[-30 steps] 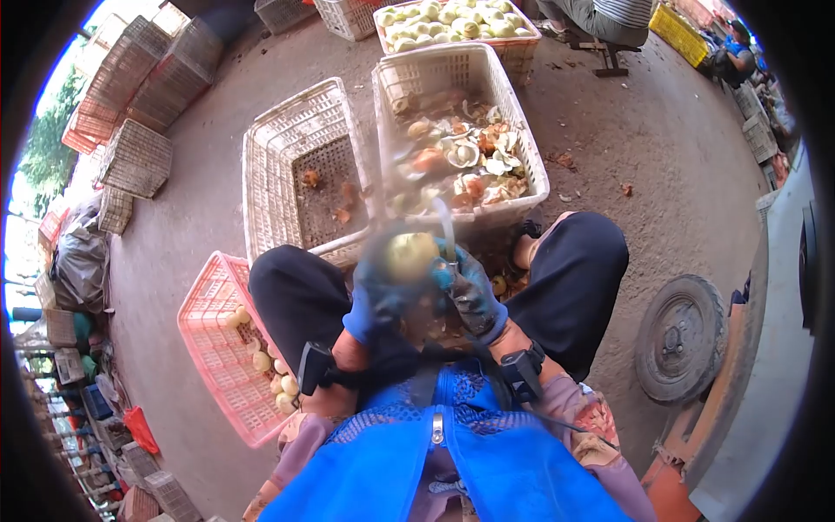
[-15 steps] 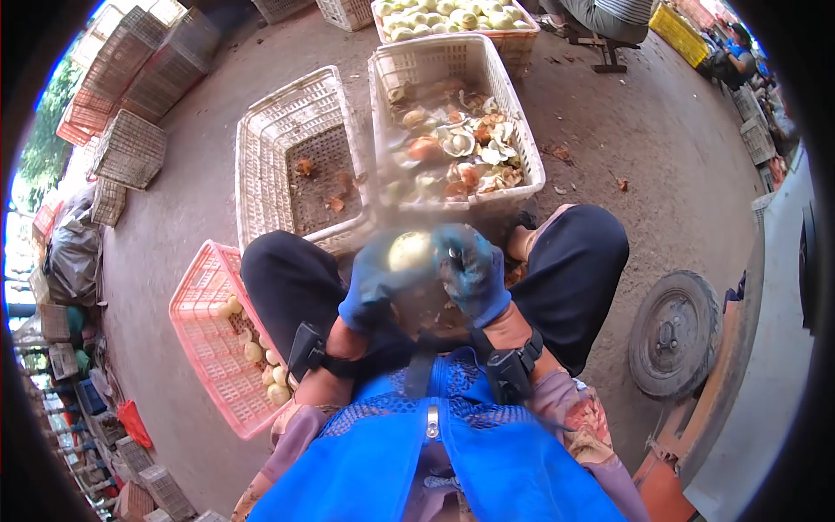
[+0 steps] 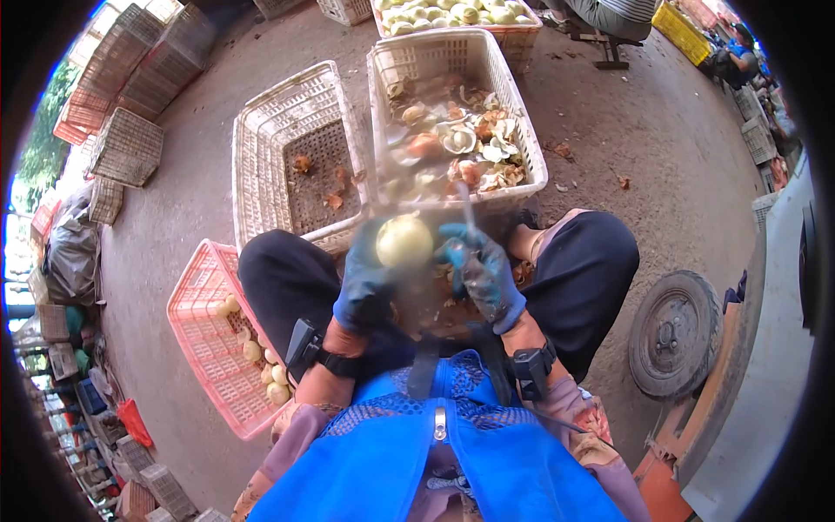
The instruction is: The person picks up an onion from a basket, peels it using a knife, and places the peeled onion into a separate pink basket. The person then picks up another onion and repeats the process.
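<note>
A pale peeled onion (image 3: pixel 404 241) sits in my left hand (image 3: pixel 365 277), whose gloved fingers are closed around its left side and underside. My right hand (image 3: pixel 484 277), also in a blue glove, is closed on a small knife (image 3: pixel 468 207); its thin blade points up and is blurred, and the handle is hidden in the fingers. The two hands are apart, held between my knees. Just beyond them stands a whitish crate (image 3: pixel 537 165) holding onion skins and trimmings (image 3: pixel 470 143).
Left of that crate is another crate (image 3: pixel 252 174) with a few skin scraps. A pink crate (image 3: pixel 204 348) with several peeled onions stands by my left knee. Further off are a crate full of onions (image 3: pixel 457 16), stacked crates (image 3: pixel 130 65), a wheel (image 3: pixel 674 335) and a seated person (image 3: pixel 609 17).
My right hand has moved right and slightly down, away from the onion, and the knife blade now shows. The onion is held a little higher and more of it is visible.
</note>
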Tool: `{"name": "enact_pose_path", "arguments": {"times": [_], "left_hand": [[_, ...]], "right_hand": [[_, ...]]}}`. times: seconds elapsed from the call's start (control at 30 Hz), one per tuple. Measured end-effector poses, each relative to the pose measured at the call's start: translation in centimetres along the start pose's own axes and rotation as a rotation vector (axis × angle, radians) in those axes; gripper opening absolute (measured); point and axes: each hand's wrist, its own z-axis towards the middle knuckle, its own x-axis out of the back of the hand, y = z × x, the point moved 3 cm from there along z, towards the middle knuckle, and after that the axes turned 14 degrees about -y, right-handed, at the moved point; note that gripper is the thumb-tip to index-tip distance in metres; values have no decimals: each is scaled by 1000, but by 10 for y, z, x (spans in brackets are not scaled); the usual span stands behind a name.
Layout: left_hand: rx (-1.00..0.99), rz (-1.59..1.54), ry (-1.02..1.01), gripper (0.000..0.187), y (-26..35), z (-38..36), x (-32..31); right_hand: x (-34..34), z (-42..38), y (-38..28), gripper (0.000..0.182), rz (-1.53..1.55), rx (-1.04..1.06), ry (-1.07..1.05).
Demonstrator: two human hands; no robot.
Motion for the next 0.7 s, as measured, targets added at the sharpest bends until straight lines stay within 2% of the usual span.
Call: {"name": "enact_pose_path", "arguments": {"times": [0.07,0.1,0.2,0.23,0.3,0.33,0.4,0.43,0.47,0.53,0.67,0.7], "left_hand": [[-236,-570,105,67,-4,4,-4],[-236,-572,101,67,-5,6,-6],[-366,362,280,69,19,6,-7],[-456,456,283,70,19,9,-5],[-505,524,297,69,21,9,-5],[-551,590,306,68,26,8,-6],[-553,631,322,67,30,8,-4],[-554,672,333,65,31,7,-3],[-552,673,334,65,31,6,-2],[-568,662,343,61,32,6,-2],[-551,741,290,59,38,2,-3],[-537,753,287,59,39,2,-6]], "right_hand": [[-12,2,5,34,-90,34,-41],[-16,5,2,34,-96,108,-55],[-12,5,-7,34,-140,82,-83],[-12,4,-12,34,-141,82,-86],[-9,-1,-23,29,-312,16,-47],[-6,-5,-29,29,-315,14,-50],[-5,-10,-34,27,-210,-41,-187],[-5,-9,-31,39,-264,11,-239],[-6,-10,-32,39,-264,9,-241],[-7,-12,-29,38,-255,-198,-346],[-10,-14,-41,46,-236,-260,-340],[-9,-13,-48,48,-233,-338,-359]]}}
